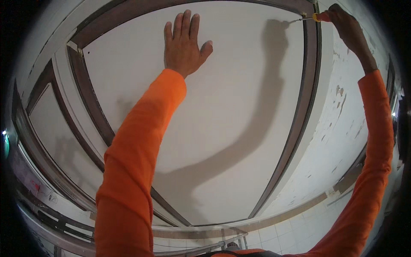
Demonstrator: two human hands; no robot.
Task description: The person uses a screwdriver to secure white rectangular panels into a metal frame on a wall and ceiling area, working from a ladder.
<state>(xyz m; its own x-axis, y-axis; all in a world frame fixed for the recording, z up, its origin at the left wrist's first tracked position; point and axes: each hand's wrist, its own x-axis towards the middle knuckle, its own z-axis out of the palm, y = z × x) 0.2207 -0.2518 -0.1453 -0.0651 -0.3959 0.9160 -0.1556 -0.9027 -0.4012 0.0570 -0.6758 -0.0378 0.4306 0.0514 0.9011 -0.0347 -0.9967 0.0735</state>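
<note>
A large white panel (209, 107) fills the middle, inside a dark brown frame (311, 64). My left hand (182, 51) lies flat on the upper part of the panel, fingers stretched out and holding nothing. At the upper right, my right hand (346, 32) grips a screwdriver (319, 17) with a red and yellow handle and a thin metal shaft. The shaft's tip is near the frame's upper right corner; I cannot tell whether it touches. Both arms are in orange sleeves, and my right arm casts a shadow across the panel.
A second framed panel (55, 124) stands at the left. A white wall (325, 145) with flaking patches is on the right. Metal railings (51, 225) run along the lower left and bottom, above a tiled floor (282, 235).
</note>
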